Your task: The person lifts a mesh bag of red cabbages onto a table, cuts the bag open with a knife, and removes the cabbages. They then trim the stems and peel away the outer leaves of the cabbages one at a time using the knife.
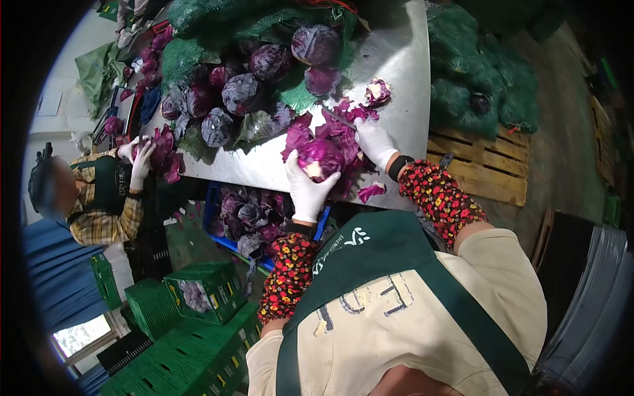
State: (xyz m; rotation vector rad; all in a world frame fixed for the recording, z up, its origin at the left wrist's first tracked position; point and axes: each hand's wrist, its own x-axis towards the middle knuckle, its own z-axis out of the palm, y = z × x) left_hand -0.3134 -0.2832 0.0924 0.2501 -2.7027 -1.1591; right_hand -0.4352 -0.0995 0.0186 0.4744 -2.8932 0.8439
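Observation:
My left hand (pixel 309 188), in a white glove, holds a trimmed red cabbage (pixel 321 158) with its pale cut stem facing me, low over the metal table (pixel 264 165). My right hand (pixel 375 142), also gloved, is closed round a knife (pixel 339 117) whose dark blade points up and left, above loose purple leaves (pixel 345 140). A cut-off cabbage piece (pixel 378 92) rests on the table beyond my right hand. Several whole red cabbages (pixel 241 92) lie heaped on and beside green netting (pixel 181 63) at the far left.
A co-worker (pixel 105 191) at the left handles another cabbage (pixel 162 153). Below the table edge stands a blue crate (pixel 214 228) of cabbages and leaves. Green crates (pixel 191 350) fill the lower left. Netted sacks (pixel 472 72) lie on a wooden pallet (pixel 479 175) at the right.

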